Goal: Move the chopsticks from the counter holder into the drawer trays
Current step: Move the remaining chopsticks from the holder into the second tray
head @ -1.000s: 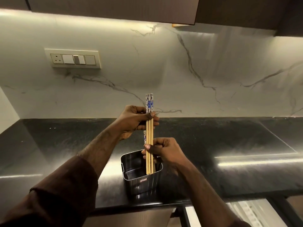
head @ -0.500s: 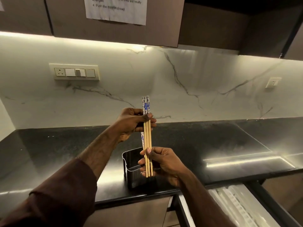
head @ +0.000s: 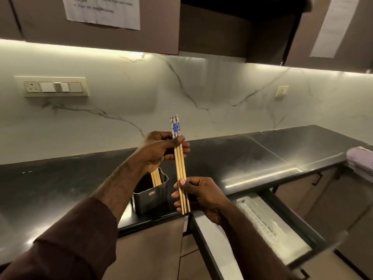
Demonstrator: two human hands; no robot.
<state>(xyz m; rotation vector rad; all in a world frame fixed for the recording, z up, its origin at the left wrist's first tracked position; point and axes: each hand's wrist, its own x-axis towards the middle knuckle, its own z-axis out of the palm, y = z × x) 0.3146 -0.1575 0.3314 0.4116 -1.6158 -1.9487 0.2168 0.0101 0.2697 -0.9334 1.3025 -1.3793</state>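
A pair of wooden chopsticks (head: 179,164) with blue-and-white patterned tops stands nearly upright in the air. My left hand (head: 159,152) pinches them near the top, and my right hand (head: 197,194) pinches them near the tips. Behind them a steel holder (head: 150,199) sits on the black counter (head: 252,158) near its front edge, with more chopsticks (head: 156,177) leaning inside it. Below and to the right an open drawer (head: 286,215) shows white plastic trays (head: 260,221).
A marble backsplash with a switch plate (head: 53,86) and a small socket (head: 282,91) rises behind the counter. Dark wall cabinets hang overhead, with paper notes (head: 101,11) taped on. A pale folded cloth (head: 361,160) lies at the far right.
Both hands have lifted the held chopsticks clear of the holder and carried them slightly right. The view has swung up and right, showing more of the open drawer.
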